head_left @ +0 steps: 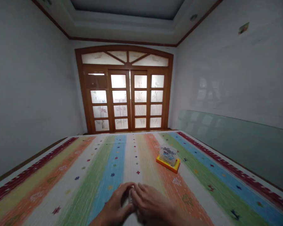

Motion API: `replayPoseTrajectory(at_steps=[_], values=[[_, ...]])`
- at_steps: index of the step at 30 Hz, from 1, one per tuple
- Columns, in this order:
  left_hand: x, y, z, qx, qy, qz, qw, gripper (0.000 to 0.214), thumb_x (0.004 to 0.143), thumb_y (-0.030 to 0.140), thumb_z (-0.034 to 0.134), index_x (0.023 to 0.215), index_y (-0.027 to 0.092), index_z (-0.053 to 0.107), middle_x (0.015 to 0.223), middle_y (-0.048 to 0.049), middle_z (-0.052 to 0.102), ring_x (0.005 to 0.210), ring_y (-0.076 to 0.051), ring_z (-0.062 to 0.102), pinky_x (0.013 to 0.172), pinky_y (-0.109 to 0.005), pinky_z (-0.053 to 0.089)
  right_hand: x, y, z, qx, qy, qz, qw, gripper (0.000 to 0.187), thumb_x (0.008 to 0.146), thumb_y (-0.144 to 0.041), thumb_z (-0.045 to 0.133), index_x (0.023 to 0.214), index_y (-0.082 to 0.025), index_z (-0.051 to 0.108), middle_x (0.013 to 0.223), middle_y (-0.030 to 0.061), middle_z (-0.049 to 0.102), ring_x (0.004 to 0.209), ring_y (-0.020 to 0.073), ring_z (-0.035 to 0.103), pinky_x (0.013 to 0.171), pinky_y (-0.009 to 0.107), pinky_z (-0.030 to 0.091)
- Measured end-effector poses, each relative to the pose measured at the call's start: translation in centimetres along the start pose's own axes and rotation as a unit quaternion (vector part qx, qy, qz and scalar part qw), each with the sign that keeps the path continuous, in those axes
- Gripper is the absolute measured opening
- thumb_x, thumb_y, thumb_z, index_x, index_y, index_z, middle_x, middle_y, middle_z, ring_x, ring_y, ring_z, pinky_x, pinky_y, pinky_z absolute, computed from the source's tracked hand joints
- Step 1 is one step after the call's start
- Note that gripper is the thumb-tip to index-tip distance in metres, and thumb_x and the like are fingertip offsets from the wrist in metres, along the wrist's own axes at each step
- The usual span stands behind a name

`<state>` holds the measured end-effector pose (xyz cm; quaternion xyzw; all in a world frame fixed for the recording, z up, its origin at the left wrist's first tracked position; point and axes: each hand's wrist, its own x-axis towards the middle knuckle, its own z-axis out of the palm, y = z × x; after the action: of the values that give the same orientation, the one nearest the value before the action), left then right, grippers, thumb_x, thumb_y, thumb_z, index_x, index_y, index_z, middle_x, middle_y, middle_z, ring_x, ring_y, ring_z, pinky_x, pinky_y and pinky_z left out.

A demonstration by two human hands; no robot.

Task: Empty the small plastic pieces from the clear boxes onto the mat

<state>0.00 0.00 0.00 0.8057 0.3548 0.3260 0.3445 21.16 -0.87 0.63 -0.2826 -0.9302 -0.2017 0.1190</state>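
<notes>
My left hand (118, 201) and my right hand (149, 201) meet low in the middle of the view, just above the striped tablecloth (103, 185). The left thumb and fingers curve in a closed grip, their tips against the right hand. The right fingers are pressed together and bent over the same spot. Between them a small pale, clear-looking bit shows, too blurred and covered to name. Farther off to the right, a clear plastic box (168, 154) with small dark and coloured contents stands on a yellow-orange tray or frame (167, 164). Neither hand touches it.
The cloth, with coloured stripes and small printed figures, covers a long table reaching toward wooden glass-paned doors (129, 100). A pale green glass panel (235, 141) runs along the right wall. A plain wall (33, 78) stands at the left.
</notes>
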Motion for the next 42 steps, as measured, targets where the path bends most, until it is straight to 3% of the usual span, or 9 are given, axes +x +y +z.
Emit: replayPoseTrajectory(at_steps=[3, 7, 9, 15, 21, 26, 31, 37, 42], values=[[0.0, -0.2, -0.1, -0.088, -0.001, -0.008, 0.996, 0.063, 0.083, 0.035, 0.072, 0.142, 0.024, 0.052, 0.138, -0.0152, 0.061, 0.128, -0.033, 0.057, 0.115, -0.052, 0.040, -0.3, 0.9, -0.9, 0.127, -0.011, 0.064, 0.990, 0.033, 0.095, -0.027, 0.057, 0.122, -0.009, 0.062, 0.109, 0.0165, 0.073, 0.094, 0.0265, 0.070, 0.085, 0.039, 0.058], [0.2, -0.4, -0.4, -0.196, 0.002, -0.014, 0.980, 0.065, 0.087, 0.043, 0.071, 0.144, 0.025, 0.045, 0.139, -0.0181, 0.057, 0.125, -0.032, 0.058, 0.108, -0.052, 0.045, -0.7, 1.3, -1.7, 0.263, 0.064, 0.123, 0.955, 0.036, 0.098, -0.031, 0.051, 0.130, -0.016, 0.060, 0.121, 0.0170, 0.070, 0.110, 0.0268, 0.066, 0.096, 0.042, 0.053], [0.2, -0.5, -0.5, -0.224, -0.001, -0.011, 0.975, 0.065, 0.086, 0.045, 0.073, 0.142, 0.026, 0.046, 0.141, -0.0178, 0.055, 0.127, -0.032, 0.056, 0.106, -0.052, 0.046, -0.7, 1.3, -1.6, 0.359, 0.094, 0.177, 0.911, 0.034, 0.100, -0.033, 0.047, 0.126, -0.018, 0.063, 0.117, 0.0158, 0.071, 0.106, 0.0255, 0.067, 0.094, 0.040, 0.053], [0.0, -0.7, -0.5, -0.242, -0.010, -0.014, 0.970, 0.083, 0.078, 0.041, 0.080, 0.150, 0.028, 0.041, 0.143, -0.0176, 0.053, 0.131, -0.032, 0.054, 0.109, -0.052, 0.045, 0.2, 2.6, 0.1, 0.604, 0.158, 0.318, 0.714, 0.039, 0.095, -0.054, 0.052, 0.111, -0.021, 0.065, 0.097, 0.0118, 0.072, 0.087, 0.0255, 0.071, 0.077, 0.039, 0.057], [0.3, -0.1, -2.7, -0.144, 0.047, -0.035, 0.988, 0.066, 0.081, 0.038, 0.074, 0.142, 0.024, 0.057, 0.144, -0.0168, 0.056, 0.128, -0.032, 0.058, 0.110, -0.052, 0.047, -0.5, 3.7, 0.5, 0.663, 0.131, 0.363, 0.641, 0.060, 0.084, -0.071, 0.061, 0.119, -0.022, 0.060, 0.106, 0.0131, 0.071, 0.091, 0.0259, 0.072, 0.078, 0.041, 0.058], [0.4, -1.8, -6.9, -0.043, 0.195, -0.074, 0.977, 0.068, 0.078, 0.043, 0.072, 0.140, 0.020, 0.058, 0.139, -0.0166, 0.059, 0.127, -0.031, 0.061, 0.103, -0.050, 0.054, -2.0, 4.0, 0.3, 0.678, 0.114, 0.359, 0.631, 0.060, 0.082, -0.073, 0.065, 0.110, -0.020, 0.062, 0.112, 0.0157, 0.073, 0.105, 0.0298, 0.072, 0.093, 0.047, 0.055], [-0.4, -4.4, -10.2, 0.094, 0.296, -0.061, 0.948, 0.060, 0.081, 0.040, 0.067, 0.138, 0.022, 0.058, 0.137, -0.0130, 0.059, 0.124, -0.030, 0.062, 0.101, -0.050, 0.057, -2.5, 3.7, 0.5, 0.657, 0.108, 0.342, 0.663, 0.051, 0.087, -0.067, 0.063, 0.106, -0.020, 0.065, 0.111, 0.0139, 0.073, 0.109, 0.0296, 0.071, 0.097, 0.048, 0.053], [-1.3, -6.0, -11.7, 0.240, 0.297, -0.004, 0.924, 0.057, 0.084, 0.026, 0.058, 0.141, 0.023, 0.055, 0.132, -0.0112, 0.059, 0.123, -0.028, 0.061, 0.104, -0.049, 0.055, -2.8, 3.4, -0.3, 0.606, 0.090, 0.330, 0.718, 0.038, 0.093, -0.055, 0.059, 0.107, -0.020, 0.066, 0.112, 0.0126, 0.074, 0.110, 0.0280, 0.069, 0.099, 0.046, 0.051], [-1.6, -5.6, -12.0, 0.325, 0.243, 0.043, 0.913, 0.052, 0.090, 0.019, 0.054, 0.142, 0.025, 0.054, 0.131, -0.0107, 0.060, 0.123, -0.026, 0.062, 0.108, -0.047, 0.052, -2.8, 3.4, -0.6, 0.580, 0.084, 0.323, 0.743, 0.032, 0.094, -0.049, 0.057, 0.106, -0.020, 0.066, 0.111, 0.0121, 0.075, 0.107, 0.0269, 0.070, 0.097, 0.045, 0.052]])
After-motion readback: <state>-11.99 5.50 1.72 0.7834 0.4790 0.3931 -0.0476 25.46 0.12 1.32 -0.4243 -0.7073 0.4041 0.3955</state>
